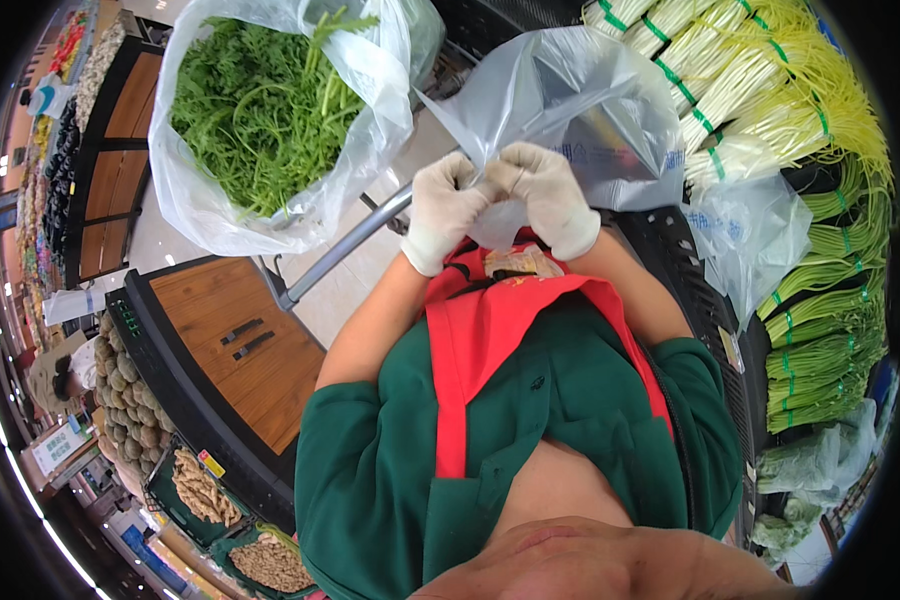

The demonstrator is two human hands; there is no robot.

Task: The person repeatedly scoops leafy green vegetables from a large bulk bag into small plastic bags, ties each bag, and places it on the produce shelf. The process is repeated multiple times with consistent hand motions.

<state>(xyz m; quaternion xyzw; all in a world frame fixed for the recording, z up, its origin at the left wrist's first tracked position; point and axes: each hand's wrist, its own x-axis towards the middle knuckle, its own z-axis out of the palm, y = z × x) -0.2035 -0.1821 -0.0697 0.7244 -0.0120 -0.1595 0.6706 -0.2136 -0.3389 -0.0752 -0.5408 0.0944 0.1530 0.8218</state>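
Both of my hands wear whitish knit gloves and meet in front of my red apron [487,341]. My left hand [446,206] and my right hand [547,191] pinch the gathered neck of a clear plastic bag [592,97] that bears blue writing. The bag spreads out beyond my fingers, puffed and creased; what it contains is hard to make out. A short loose end of its film hangs below my hands. To the left of my hands, a large whitish plastic bag [169,206] stands wide open, full of feathery leafy greens [259,120].
Yellow chives [750,75] in green-tied bundles fill the right-hand shelf, above bundled green stalks [825,345]. Another clear bag [750,232] lies against them. A metal bar [352,244] runs beside a wood-panelled stand [232,337]. Ginger [199,487] and a person [75,371] are at left.
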